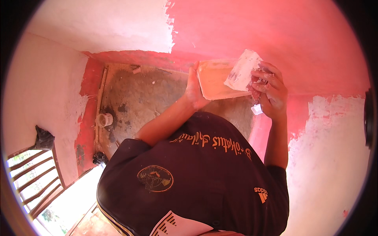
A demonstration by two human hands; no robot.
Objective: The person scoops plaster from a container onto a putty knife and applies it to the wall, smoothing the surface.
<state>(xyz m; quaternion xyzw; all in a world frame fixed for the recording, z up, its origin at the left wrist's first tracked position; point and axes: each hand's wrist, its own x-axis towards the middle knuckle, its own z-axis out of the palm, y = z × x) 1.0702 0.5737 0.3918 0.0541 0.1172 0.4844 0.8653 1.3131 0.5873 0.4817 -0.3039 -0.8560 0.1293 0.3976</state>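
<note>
Holds the tray (224,94) by its left end with the left hand (194,89), palm against the outer wall. Grips the blade (243,71) in the right hand (272,88), fingers closed over its back edge, pale smears across its broad face. Has the hands apart, with the tray between. Angles the blade over the tray's right end and hides that part (touching the rim or just above, impossible to tell). Below the right fingers, shows a small white piece (256,109), purpose unclear.

Looks, in judgement, like loading or wiping the blade, not spreading. Calls next for a level tray, a firm grip and an even load along the edge before turning to the wall (275,31).

Beyond the tray, shows red on that wall, meeting the pale coat (106,27) at a ragged border to the upper left. Lower down, shows brown floor (149,90) with a white pot (104,120) near the left side, then, farther out, a barred window (35,177) and black plastic (44,138) at its upper corner.
</note>
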